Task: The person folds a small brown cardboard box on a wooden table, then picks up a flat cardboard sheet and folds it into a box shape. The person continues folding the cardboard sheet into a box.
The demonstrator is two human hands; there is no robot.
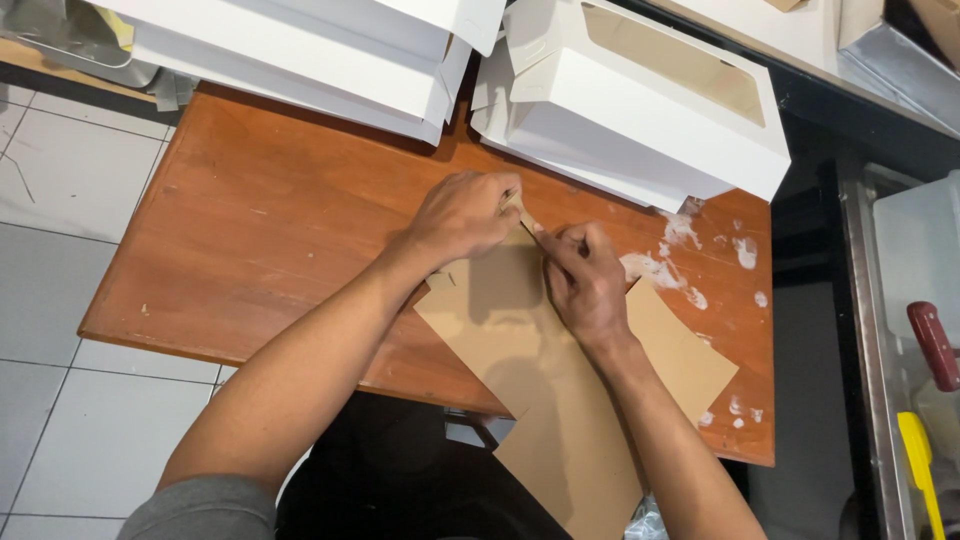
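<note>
Presently I have both hands down on a flat brown cardboard sheet that lies on the reddish wooden tabletop and hangs over its near edge toward 6 o'clock. My left hand sits at the sheet's far corner, fingers curled and pinching a small flap of the cardboard there. My right hand lies just beside it at 4 o'clock, pressing on the sheet, its fingers closed on the same flap from the other side; the two hands nearly touch at the fingertips.

At 12 o'clock from my hands, a stack of white folded boxes rests on the far edge of the tabletop. At 1 o'clock stands a white box with a window cut-out, close to my hands but apart from them. White smears mark the wood at 3 o'clock, just past my right hand. Well apart at 4 o'clock, beyond the tabletop's edge, I see a red handle and a yellow tool lying in a metal tray. Pale floor tiles show at 9 o'clock.
</note>
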